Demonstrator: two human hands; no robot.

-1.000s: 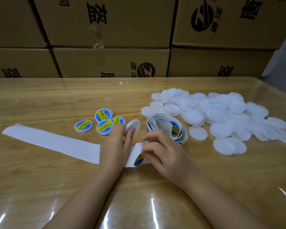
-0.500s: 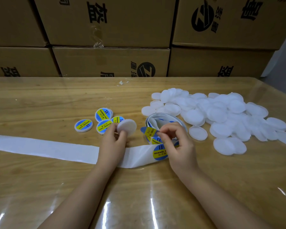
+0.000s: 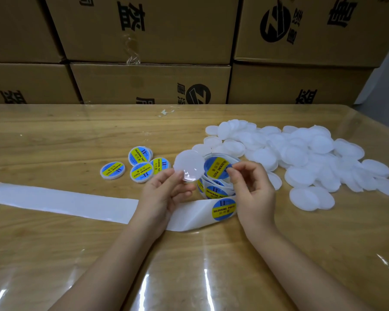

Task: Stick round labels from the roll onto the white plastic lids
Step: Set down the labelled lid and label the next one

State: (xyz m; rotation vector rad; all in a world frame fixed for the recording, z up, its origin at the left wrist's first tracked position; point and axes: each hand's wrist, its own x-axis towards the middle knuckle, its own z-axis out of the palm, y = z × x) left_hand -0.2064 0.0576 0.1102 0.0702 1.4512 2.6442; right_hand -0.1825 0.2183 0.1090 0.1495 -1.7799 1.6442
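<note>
While my left hand [image 3: 164,194] grips a bare white lid [image 3: 188,164] by its near edge, lifted off the counter [image 3: 54,135] just left of the roll [image 3: 216,189], my right hand [image 3: 254,191] pinches a peeled round label [image 3: 217,168] by its right rim, just beside the lid. I judge it best to centre the label over the lid, land its free left edge first, then smooth rightwards so nothing bubbles or overhangs.
</note>
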